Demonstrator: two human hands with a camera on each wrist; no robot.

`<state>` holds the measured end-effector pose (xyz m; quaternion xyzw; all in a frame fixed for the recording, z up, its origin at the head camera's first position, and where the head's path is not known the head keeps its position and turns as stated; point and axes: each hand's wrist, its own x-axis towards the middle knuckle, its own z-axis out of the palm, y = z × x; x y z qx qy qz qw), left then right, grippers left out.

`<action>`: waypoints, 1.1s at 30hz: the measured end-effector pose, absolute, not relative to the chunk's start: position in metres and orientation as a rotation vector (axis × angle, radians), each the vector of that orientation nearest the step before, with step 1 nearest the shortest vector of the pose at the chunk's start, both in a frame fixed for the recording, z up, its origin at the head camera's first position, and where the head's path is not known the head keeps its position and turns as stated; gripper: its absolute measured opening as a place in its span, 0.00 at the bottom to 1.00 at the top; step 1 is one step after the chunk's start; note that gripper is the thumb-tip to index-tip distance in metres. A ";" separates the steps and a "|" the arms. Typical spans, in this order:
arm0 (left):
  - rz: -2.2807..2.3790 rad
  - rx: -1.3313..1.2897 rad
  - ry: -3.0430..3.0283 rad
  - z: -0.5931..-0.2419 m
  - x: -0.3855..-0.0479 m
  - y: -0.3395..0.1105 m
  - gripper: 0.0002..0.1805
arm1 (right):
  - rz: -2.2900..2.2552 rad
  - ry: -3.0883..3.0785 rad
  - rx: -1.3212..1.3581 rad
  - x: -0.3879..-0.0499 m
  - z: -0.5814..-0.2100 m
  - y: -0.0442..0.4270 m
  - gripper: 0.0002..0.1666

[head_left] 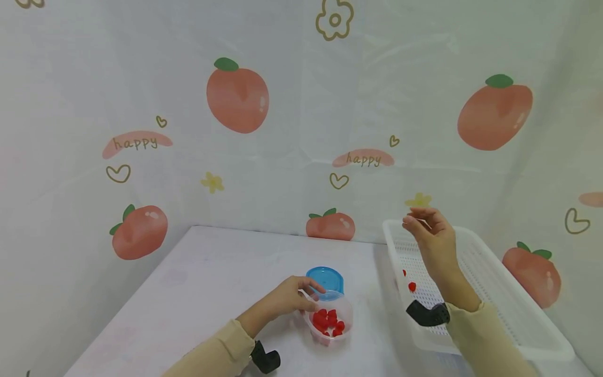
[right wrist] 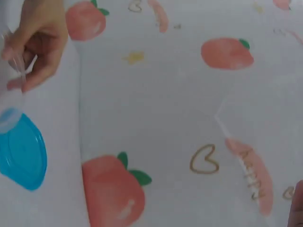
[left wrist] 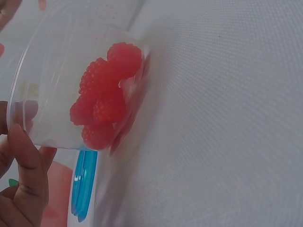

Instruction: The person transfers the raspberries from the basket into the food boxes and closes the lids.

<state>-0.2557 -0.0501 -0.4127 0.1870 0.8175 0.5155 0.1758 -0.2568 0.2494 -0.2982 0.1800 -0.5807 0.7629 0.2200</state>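
My left hand (head_left: 289, 297) pinches the rim of a clear plastic cup (head_left: 346, 309) between thumb and fingers. Inside the cup lie several red raspberries (left wrist: 99, 80), heaped at its bottom. Behind the cup a blue lid (head_left: 325, 277) rests on the table. My right hand (head_left: 435, 243) is raised above the far left part of a white perforated basket (head_left: 476, 262). Its fingers are loosely bent, and no object shows between them and the thumb. In the right wrist view only a sliver of that hand appears, at the lower right edge.
A red raspberry (head_left: 412, 286) lies in the basket near its left wall, with a bit of another red piece beyond it. The white table (head_left: 212, 272) meets a hanging fruit-print sheet (head_left: 282, 178) at the back. Black wrist cameras sit on both wrists.
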 end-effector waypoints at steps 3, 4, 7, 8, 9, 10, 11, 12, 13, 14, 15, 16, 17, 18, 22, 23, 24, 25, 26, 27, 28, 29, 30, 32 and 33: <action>1.460 0.519 2.316 -0.413 -0.257 -0.050 0.17 | 2.140 -1.488 0.473 -0.273 -0.302 0.265 0.13; 1.459 0.515 2.318 -0.414 -0.257 -0.050 0.17 | 2.135 -1.478 0.451 -0.278 -0.304 0.271 0.12; 1.460 0.510 2.319 -0.414 -0.258 -0.050 0.17 | 2.083 -1.523 0.356 -0.291 -0.314 0.288 0.12; 1.459 0.511 2.321 -0.415 -0.258 -0.050 0.17 | 2.074 -1.547 0.317 -0.294 -0.318 0.293 0.12; 1.456 0.510 2.323 -0.415 -0.258 -0.050 0.17 | 2.053 -1.585 0.273 -0.297 -0.323 0.298 0.11; 1.457 0.513 2.323 -0.415 -0.258 -0.050 0.17 | 2.041 -1.626 0.238 -0.299 -0.328 0.304 0.11; 1.457 0.515 2.323 -0.416 -0.259 -0.050 0.17 | 2.023 -1.678 0.205 -0.301 -0.333 0.309 0.11; 1.455 0.514 2.323 -0.416 -0.259 -0.050 0.17 | 2.011 -1.737 0.178 -0.302 -0.337 0.315 0.10; 1.455 0.516 2.322 -0.416 -0.259 -0.050 0.17 | 1.994 -1.806 0.152 -0.303 -0.342 0.320 0.09; 1.453 0.518 2.322 -0.417 -0.259 -0.050 0.17 | 1.962 -1.894 0.132 -0.303 -0.346 0.326 0.08; 1.452 0.518 2.322 -0.417 -0.259 -0.050 0.17 | 1.924 -1.991 0.113 -0.304 -0.350 0.331 0.08; 1.452 0.518 2.322 -0.417 -0.259 -0.050 0.17 | 1.882 -2.093 0.097 -0.305 -0.353 0.335 0.10; 1.451 0.516 2.323 -0.417 -0.259 -0.050 0.17 | 1.830 -2.199 0.085 -0.305 -0.356 0.339 0.13; 1.451 0.514 2.323 -0.417 -0.259 -0.050 0.17 | 1.777 -2.306 0.076 -0.306 -0.359 0.343 0.18; 1.449 0.507 2.326 -0.415 -0.258 -0.050 0.17 | 1.598 -2.664 0.020 -0.307 -0.370 0.356 0.32; 1.450 0.504 2.328 -0.415 -0.257 -0.049 0.17 | 1.580 -2.730 0.014 -0.308 -0.373 0.358 0.33; 1.448 0.501 2.332 -0.415 -0.257 -0.049 0.17 | 1.555 -2.801 0.021 -0.308 -0.375 0.361 0.33; 1.446 0.498 2.335 -0.415 -0.257 -0.049 0.17 | 1.538 -2.858 0.023 -0.308 -0.377 0.363 0.32; 1.445 0.497 2.337 -0.415 -0.256 -0.049 0.17 | 1.526 -2.909 0.034 -0.308 -0.379 0.365 0.32; 1.446 0.496 2.337 -0.415 -0.256 -0.049 0.17 | 1.513 -2.955 0.053 -0.308 -0.381 0.366 0.31; 1.446 0.496 2.338 -0.415 -0.256 -0.049 0.17 | 1.499 -2.996 0.075 -0.308 -0.383 0.367 0.30; 1.448 0.497 2.339 -0.415 -0.256 -0.049 0.17 | 1.489 -3.031 0.091 -0.308 -0.384 0.368 0.29; 1.451 0.499 2.337 -0.415 -0.256 -0.049 0.17 | 1.478 -3.068 0.106 -0.308 -0.385 0.368 0.28; 1.459 0.503 2.333 -0.415 -0.256 -0.049 0.17 | 1.483 -3.122 0.112 -0.308 -0.387 0.367 0.27; 1.462 0.504 2.331 -0.415 -0.256 -0.049 0.17 | 1.492 -3.146 0.103 -0.307 -0.388 0.366 0.26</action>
